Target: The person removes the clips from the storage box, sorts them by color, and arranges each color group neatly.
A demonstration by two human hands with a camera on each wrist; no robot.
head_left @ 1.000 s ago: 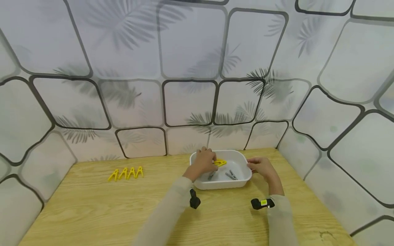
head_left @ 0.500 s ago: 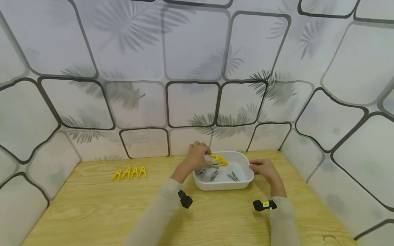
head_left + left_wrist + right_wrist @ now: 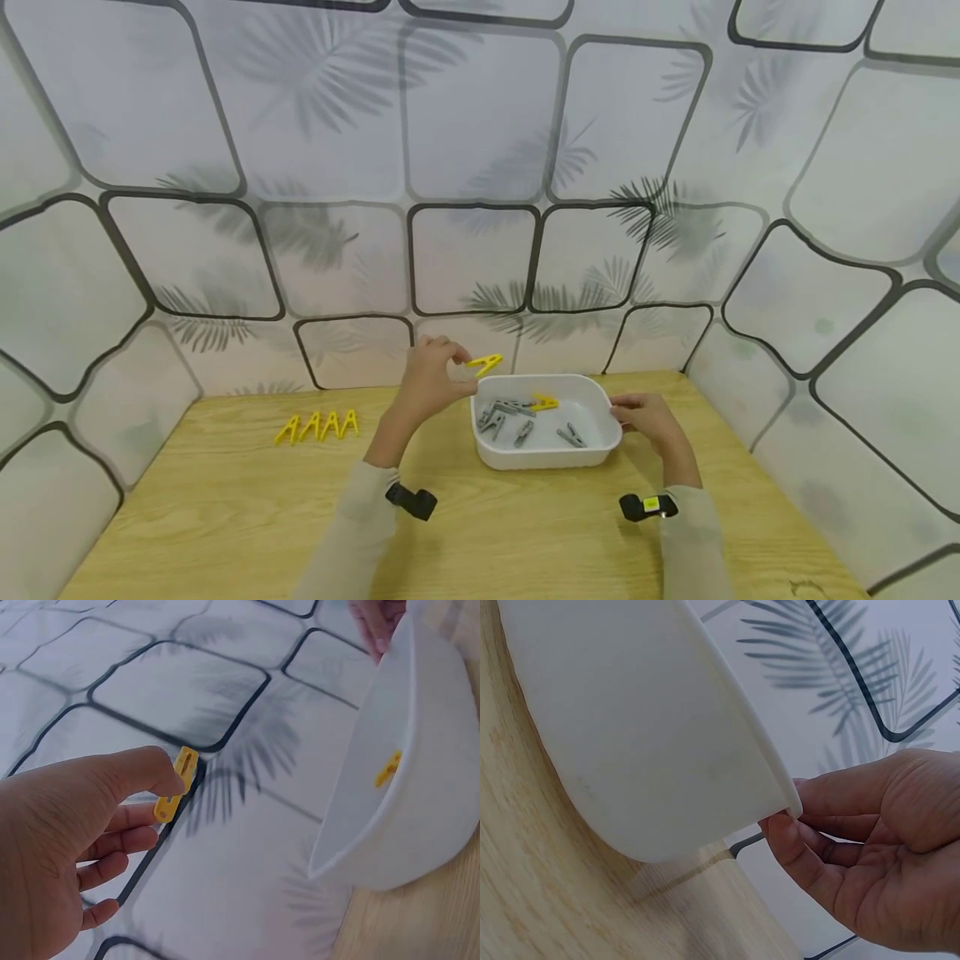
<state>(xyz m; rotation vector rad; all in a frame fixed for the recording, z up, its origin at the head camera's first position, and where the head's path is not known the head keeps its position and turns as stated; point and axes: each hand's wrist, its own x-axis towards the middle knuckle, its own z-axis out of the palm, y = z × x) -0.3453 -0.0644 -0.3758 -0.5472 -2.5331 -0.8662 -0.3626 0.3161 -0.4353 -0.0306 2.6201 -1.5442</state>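
My left hand (image 3: 431,383) pinches a yellow clothespin (image 3: 486,364) between thumb and finger, held in the air just beyond the left end of a white plastic basin (image 3: 540,458). The left wrist view shows this clothespin (image 3: 177,784) edge-on at the fingertips. Inside the basin lie several grey clothespins (image 3: 524,433) and a yellow clothespin (image 3: 544,402). At the basin's right end, my right hand (image 3: 647,417) grips the rim. In the right wrist view, the thumb and fingers of this hand (image 3: 877,847) close over the rim's edge.
Several yellow clothespins (image 3: 318,426) stand in a row on the wooden table (image 3: 225,508), left of the basin. A patterned wall covering (image 3: 472,258) rises behind the table and along both sides.
My left hand has come up out of the basin and moved left, carrying a yellow clothespin. The right hand has stayed on the rim. The view has shifted slightly.
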